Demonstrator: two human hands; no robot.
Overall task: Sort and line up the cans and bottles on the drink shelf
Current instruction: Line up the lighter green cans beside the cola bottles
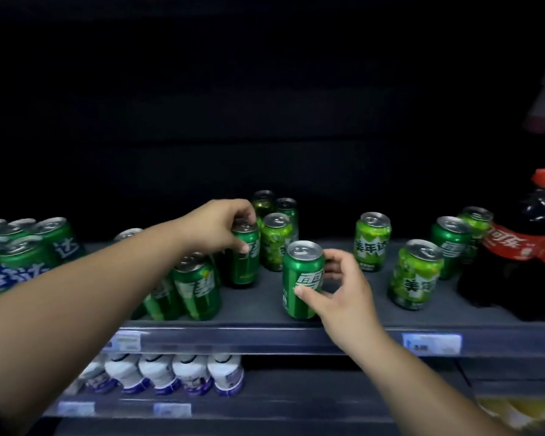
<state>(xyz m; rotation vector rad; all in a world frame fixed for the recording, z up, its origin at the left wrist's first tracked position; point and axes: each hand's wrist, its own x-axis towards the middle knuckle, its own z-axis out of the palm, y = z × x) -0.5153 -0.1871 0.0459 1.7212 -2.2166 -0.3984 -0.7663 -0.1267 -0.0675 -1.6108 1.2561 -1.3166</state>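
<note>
Right hand (343,287) wraps a dark green can (301,280) at frame centre, thumb across the label, fingers curled behind; can upright near the front edge of the grey shelf (359,313). Left hand (217,228) reaches in from lower left, fingertips pinching the rim of a second dark green can (245,256), upright, slightly farther back, left of centre. Nearer, at bottom left on the lower shelf, a row of white bottles (173,374) with blue-purple labels; price tags (431,343) on the shelf lip. Left of the held cans, a cluster of dark green cans (195,287) packed tight, some tilted in the wide-angle view. Far left edge, green-and-blue cans (22,256) bunched together. Right of centre, a light green can (415,275) stands apart, another light green can (372,242) behind it nearer centre, and a dark green can (450,247) farther right. Just beside the left hand's can, a light green can (276,242), with two more cans (274,202) behind it in shadow. Right edge, a large cola bottle (526,247) with red cap and red label, another can (477,220) touching or just beside it, cannot tell which. Background is black.
</note>
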